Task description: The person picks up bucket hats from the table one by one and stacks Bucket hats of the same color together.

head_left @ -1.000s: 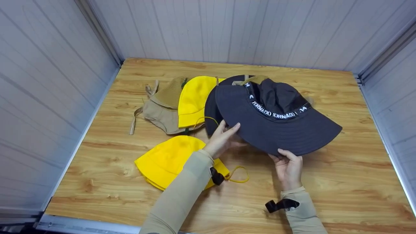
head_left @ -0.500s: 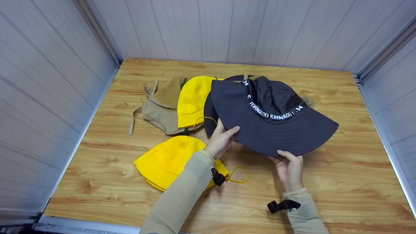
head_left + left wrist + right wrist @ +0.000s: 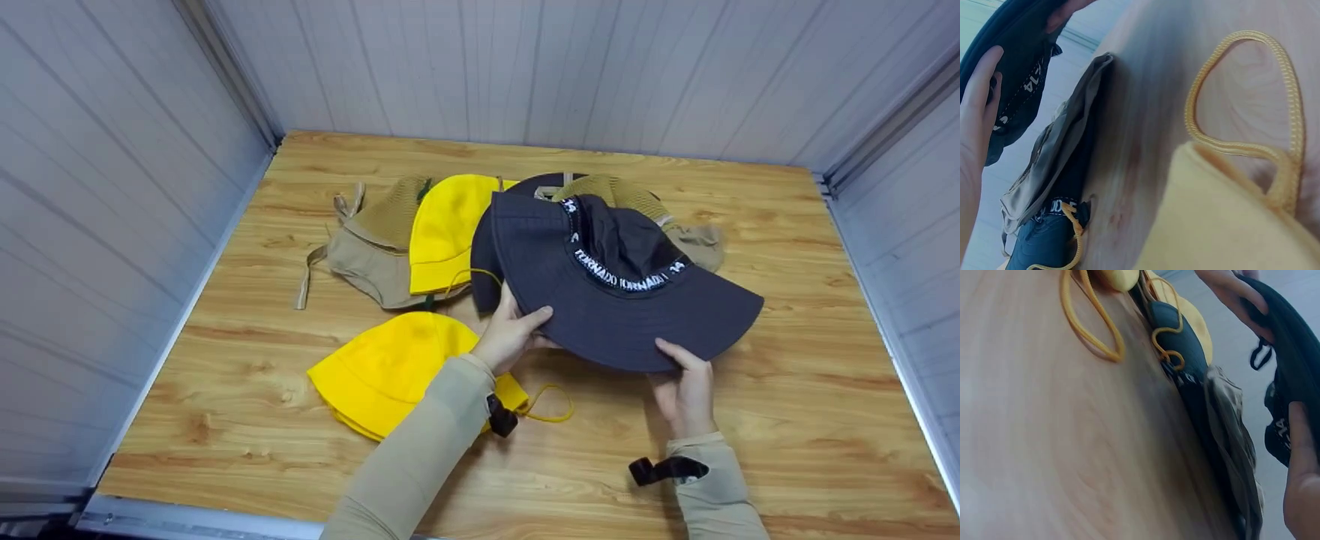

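Both my hands hold a dark grey bucket hat (image 3: 600,315) with white lettering on its band, lifted a little above the wooden table (image 3: 787,405). My left hand (image 3: 536,322) pinches the brim at its left near edge, thumb on top. My right hand (image 3: 671,360) grips the brim's near edge from below. In the left wrist view my left hand (image 3: 977,112) touches the dark hat (image 3: 1016,50). In the right wrist view a finger of my right hand (image 3: 1300,484) lies against the dark hat (image 3: 1292,349).
A yellow hat (image 3: 390,367) with a yellow cord (image 3: 551,405) lies under my left forearm. Behind lie a tan hat (image 3: 371,251), another yellow hat (image 3: 446,229), a second dark hat (image 3: 486,262) and a tan mesh hat (image 3: 675,225). White panel walls (image 3: 112,225) enclose three sides.
The dark hat has come down and toward me, uncovering the tan mesh hat behind it. My right hand shifted slightly right along the brim; my left hand kept its hold.
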The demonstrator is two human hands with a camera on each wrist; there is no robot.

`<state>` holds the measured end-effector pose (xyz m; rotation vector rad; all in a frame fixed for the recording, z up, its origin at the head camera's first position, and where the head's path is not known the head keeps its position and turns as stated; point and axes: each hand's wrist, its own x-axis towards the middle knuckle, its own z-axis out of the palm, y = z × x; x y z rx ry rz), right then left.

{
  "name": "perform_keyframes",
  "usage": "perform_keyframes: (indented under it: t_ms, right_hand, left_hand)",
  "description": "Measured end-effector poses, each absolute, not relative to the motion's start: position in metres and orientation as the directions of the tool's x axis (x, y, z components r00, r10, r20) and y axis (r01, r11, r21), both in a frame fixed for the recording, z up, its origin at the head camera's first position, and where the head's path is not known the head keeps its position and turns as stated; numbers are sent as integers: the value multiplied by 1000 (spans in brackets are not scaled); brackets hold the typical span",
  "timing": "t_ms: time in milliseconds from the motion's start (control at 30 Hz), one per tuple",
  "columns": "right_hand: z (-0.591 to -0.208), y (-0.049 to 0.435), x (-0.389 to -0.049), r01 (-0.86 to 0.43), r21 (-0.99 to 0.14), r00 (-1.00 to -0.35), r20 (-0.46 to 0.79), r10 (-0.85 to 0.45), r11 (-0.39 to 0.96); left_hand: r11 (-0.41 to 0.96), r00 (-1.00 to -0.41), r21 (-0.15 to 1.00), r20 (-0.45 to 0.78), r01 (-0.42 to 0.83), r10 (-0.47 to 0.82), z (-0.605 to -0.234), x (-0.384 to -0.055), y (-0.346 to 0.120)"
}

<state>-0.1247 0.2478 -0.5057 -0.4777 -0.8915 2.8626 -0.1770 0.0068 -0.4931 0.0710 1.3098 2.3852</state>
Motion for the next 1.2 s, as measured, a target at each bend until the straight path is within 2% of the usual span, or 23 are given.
perform_keyframes:
  t_ms: [233, 467, 767, 967, 1200]
  right_hand:
    - [-496, 265, -134, -28, -615, -896, -334, 292, -788]
    - [-491, 280, -140, -63, -611, -858, -371, 356, -789]
    - [-489, 285, -146, -29, -653, -852, -379, 360, -757]
    - [-489, 292, -140, -38, -689, -868, -336, 365, -724]
    - [-492, 305, -131, -42, -692, -855, -348, 385, -721]
  left_hand:
    - [-460, -910, 817, -177, -348, 374, -495, -174, 7]
    - [-441, -904, 820, -199, -365, 379, -495, -175, 4]
    - [-449, -903, 808, -222, -382, 369, -497, -175, 0]
    - [-466, -899, 794, -220, -391, 379, -499, -173, -1]
    - [-390, -891, 829, -257, -402, 373, -502, -170, -5]
